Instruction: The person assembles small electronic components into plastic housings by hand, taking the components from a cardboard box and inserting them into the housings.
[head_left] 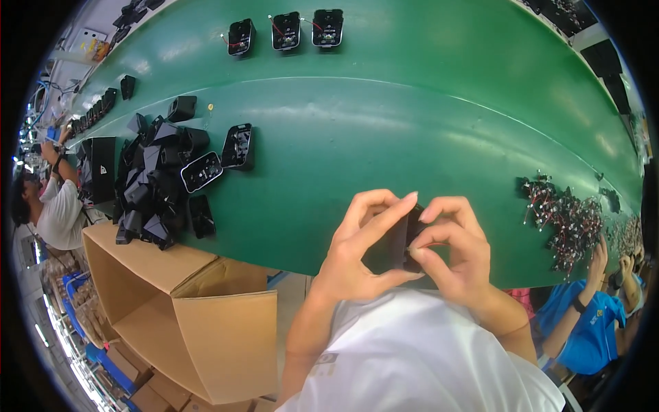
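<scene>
Both my hands hold one small black plastic housing [402, 239] close to my chest, over the near edge of the green conveyor belt [384, 130]. My left hand [360, 247] cups it from the left with fingers curled over its top. My right hand [453, 250] pinches its right side with thumb and fingertips. Most of the housing is hidden by my fingers.
A pile of black housings [161, 182] lies on the belt at left, above an open cardboard box [185, 309]. Three housings with red wires [285, 31] sit at the far side. A heap of small wired parts [563, 220] lies right, near a person in blue [583, 323]. Another person [55, 206] works far left.
</scene>
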`<state>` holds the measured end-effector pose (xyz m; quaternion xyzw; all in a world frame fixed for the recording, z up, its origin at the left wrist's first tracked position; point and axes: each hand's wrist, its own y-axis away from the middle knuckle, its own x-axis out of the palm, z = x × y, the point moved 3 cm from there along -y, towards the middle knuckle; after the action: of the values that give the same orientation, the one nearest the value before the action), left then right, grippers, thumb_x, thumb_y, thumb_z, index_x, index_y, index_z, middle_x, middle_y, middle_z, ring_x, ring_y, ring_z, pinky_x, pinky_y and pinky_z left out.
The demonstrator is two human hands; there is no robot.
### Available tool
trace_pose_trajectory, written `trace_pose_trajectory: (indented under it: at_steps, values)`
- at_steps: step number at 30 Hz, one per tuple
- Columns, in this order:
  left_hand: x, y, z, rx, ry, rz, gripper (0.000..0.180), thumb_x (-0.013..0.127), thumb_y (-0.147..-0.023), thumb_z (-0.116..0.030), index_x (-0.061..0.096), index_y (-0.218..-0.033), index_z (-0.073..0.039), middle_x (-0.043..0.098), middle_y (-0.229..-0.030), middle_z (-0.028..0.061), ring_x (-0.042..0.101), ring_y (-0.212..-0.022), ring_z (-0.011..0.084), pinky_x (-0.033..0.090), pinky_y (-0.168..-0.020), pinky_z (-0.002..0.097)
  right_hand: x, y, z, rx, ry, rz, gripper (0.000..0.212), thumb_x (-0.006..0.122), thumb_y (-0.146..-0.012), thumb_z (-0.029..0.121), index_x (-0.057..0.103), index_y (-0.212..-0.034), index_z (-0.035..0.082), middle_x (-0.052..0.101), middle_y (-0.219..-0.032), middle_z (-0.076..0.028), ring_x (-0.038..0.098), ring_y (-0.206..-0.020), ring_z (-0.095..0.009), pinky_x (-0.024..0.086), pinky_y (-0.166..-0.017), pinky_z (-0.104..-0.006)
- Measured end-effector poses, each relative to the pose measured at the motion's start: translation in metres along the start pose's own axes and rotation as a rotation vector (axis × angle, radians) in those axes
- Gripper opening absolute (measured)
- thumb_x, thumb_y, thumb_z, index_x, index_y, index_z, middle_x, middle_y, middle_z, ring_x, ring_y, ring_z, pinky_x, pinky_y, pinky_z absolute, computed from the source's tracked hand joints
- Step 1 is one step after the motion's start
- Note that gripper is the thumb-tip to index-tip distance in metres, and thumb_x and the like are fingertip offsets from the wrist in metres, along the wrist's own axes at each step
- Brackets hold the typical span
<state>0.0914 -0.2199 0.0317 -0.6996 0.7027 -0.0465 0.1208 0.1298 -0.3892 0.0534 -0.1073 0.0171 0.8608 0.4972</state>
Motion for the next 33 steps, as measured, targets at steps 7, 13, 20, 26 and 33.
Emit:
trace_pose_trajectory:
  at_steps: [7,13,20,26,33]
  values:
    - [-0.002,0.005,0.011,0.029,-0.12,-0.041,0.088,0.092,-0.063,-0.011,0.056,-0.144,-0.006,0.05,-0.126,0.0126,0.061,-0.105,0.0261,0.055,-0.087,0.0382,0.0,-0.006,-0.004,0.138,-0.033,0.124,0.023,0.074,-0.083,0.003,0.072,-0.105,0.001,0.046,-0.142,-0.022,0.055,-0.121,-0.03,0.052,-0.096,-0.0421]
    - [0.001,-0.002,0.001,0.081,-0.373,0.036,0.088,0.09,-0.063,-0.014,0.053,-0.142,-0.002,0.051,-0.13,0.0153,0.062,-0.1,0.0302,0.055,-0.082,0.0373,-0.003,-0.007,-0.031,0.287,-0.582,0.228,0.029,0.078,-0.081,0.005,0.069,-0.109,0.001,0.05,-0.142,-0.02,0.057,-0.125,-0.03,0.049,-0.103,-0.0419]
    - [-0.009,-0.008,-0.004,0.19,-0.558,0.02,0.08,0.09,-0.062,-0.036,0.065,-0.133,-0.007,0.06,-0.121,0.0122,0.064,-0.085,0.0266,0.055,-0.071,0.0349,0.002,-0.014,-0.038,0.755,-1.101,0.398,0.025,0.076,-0.081,0.003,0.069,-0.105,0.0,0.058,-0.133,-0.017,0.061,-0.115,-0.022,0.047,-0.104,-0.0365]
    - [-0.056,-0.015,-0.001,0.187,-0.734,-0.304,0.084,0.085,-0.067,-0.052,0.062,-0.135,-0.009,0.055,-0.131,0.0142,0.055,-0.115,0.0338,0.048,-0.095,0.0442,-0.015,-0.079,-0.003,-0.048,0.073,0.208,0.032,0.081,-0.079,0.013,0.07,-0.107,0.003,0.056,-0.136,-0.02,0.059,-0.122,-0.029,0.045,-0.106,-0.0409]
    - [-0.108,-0.012,0.028,-0.096,-1.113,-0.614,0.068,0.079,-0.08,-0.02,0.052,-0.141,-0.008,0.042,-0.145,0.0192,0.032,-0.139,0.0448,0.032,-0.111,0.0563,-0.03,-0.233,-0.057,-0.443,0.88,-0.083,0.031,0.083,-0.077,0.022,0.071,-0.102,0.01,0.055,-0.14,-0.016,0.05,-0.125,-0.04,0.045,-0.104,-0.0466]
